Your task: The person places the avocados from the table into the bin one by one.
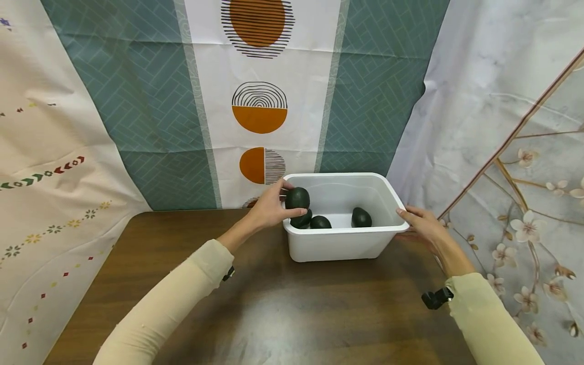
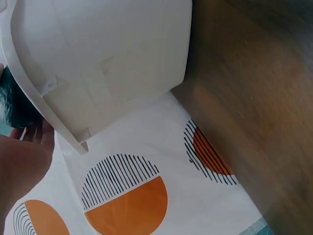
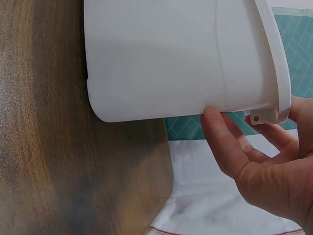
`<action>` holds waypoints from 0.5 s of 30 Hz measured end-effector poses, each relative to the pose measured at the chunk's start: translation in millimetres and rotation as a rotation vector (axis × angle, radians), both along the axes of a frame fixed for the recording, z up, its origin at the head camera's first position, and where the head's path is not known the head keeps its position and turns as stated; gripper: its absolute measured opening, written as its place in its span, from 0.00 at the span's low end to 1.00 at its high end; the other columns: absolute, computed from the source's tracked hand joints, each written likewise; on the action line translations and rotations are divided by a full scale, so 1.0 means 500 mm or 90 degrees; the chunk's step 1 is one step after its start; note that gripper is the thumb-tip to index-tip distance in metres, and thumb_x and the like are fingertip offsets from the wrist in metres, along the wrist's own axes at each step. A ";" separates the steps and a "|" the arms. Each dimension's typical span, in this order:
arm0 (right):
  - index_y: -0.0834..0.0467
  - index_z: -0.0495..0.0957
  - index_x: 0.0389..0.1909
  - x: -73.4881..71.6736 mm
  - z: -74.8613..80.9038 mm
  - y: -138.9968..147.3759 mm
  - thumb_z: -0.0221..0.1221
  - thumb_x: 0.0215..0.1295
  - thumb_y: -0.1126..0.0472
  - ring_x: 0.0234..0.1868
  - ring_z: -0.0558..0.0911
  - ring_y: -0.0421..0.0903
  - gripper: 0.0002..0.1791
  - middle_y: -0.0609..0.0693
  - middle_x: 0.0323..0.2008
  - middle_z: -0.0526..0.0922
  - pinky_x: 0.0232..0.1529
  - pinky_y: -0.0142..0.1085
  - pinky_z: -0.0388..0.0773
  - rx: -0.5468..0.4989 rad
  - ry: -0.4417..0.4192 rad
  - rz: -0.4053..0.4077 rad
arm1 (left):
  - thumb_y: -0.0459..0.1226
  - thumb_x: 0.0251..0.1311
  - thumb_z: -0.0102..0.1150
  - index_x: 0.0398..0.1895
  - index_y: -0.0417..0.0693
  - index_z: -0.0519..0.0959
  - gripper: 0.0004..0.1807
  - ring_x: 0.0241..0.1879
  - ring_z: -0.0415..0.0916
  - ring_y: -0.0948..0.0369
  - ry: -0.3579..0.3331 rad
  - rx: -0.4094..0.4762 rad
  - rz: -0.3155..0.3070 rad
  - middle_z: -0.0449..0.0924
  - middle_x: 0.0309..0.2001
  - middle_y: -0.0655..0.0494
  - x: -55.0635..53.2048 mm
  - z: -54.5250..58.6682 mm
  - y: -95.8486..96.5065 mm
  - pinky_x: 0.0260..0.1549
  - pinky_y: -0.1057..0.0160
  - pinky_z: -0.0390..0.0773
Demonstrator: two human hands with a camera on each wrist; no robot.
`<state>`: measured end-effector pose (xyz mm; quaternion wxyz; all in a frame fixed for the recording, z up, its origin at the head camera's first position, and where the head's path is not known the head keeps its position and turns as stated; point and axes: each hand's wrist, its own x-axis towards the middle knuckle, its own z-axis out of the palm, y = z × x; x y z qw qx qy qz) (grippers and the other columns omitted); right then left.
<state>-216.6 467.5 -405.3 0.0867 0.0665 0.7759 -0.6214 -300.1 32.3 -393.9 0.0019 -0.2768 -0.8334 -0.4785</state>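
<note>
A white plastic bin (image 1: 335, 246) stands on the table, its long side facing me. Over its left end my left hand (image 1: 270, 204) holds a dark green avocado (image 1: 297, 198) between thumb and fingers, level with the rim. In the left wrist view that avocado (image 2: 15, 100) shows only in part beside the rim. Below it inside the bin lie two more avocados (image 1: 321, 222), and another avocado (image 1: 361, 217) lies apart toward the right. My right hand (image 1: 424, 228) grips the bin's right end, thumb on the rim; in the right wrist view its fingers (image 3: 222, 142) reach under the rim along the outer wall.
The brown wooden table (image 1: 274, 314) carries the bin near its back edge. Right behind hangs a patterned cloth (image 1: 150, 101) in green and white with orange circles. A floral curtain (image 1: 511, 213) borders the right side, and a cream cloth (image 1: 59, 228) the left.
</note>
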 end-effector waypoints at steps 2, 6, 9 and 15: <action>0.70 0.42 0.83 -0.003 -0.002 0.001 0.51 0.84 0.46 0.44 0.86 0.40 0.45 0.77 0.74 0.58 0.50 0.48 0.87 -0.002 -0.002 0.001 | 0.54 0.53 0.81 0.63 0.48 0.72 0.40 0.62 0.77 0.49 0.012 -0.023 -0.005 0.77 0.60 0.52 -0.002 0.001 -0.002 0.66 0.46 0.75; 0.70 0.43 0.83 -0.006 -0.006 0.000 0.51 0.85 0.47 0.43 0.86 0.41 0.44 0.76 0.73 0.59 0.49 0.47 0.88 -0.006 -0.001 0.002 | 0.55 0.55 0.79 0.67 0.46 0.72 0.42 0.65 0.73 0.48 0.021 -0.070 -0.012 0.76 0.64 0.50 -0.001 0.005 -0.010 0.69 0.48 0.71; 0.70 0.43 0.83 -0.007 -0.008 -0.003 0.50 0.85 0.47 0.42 0.87 0.41 0.44 0.76 0.73 0.59 0.49 0.47 0.88 -0.013 0.002 0.000 | 0.58 0.56 0.77 0.73 0.45 0.69 0.47 0.68 0.70 0.49 0.008 -0.100 -0.017 0.72 0.70 0.50 0.001 0.007 -0.020 0.70 0.47 0.69; 0.70 0.44 0.83 -0.008 -0.006 -0.005 0.50 0.85 0.47 0.43 0.86 0.40 0.44 0.75 0.73 0.59 0.49 0.47 0.88 -0.008 0.007 0.005 | 0.61 0.58 0.74 0.80 0.49 0.63 0.53 0.73 0.65 0.51 0.011 -0.148 -0.030 0.64 0.78 0.52 0.005 0.014 -0.045 0.72 0.45 0.67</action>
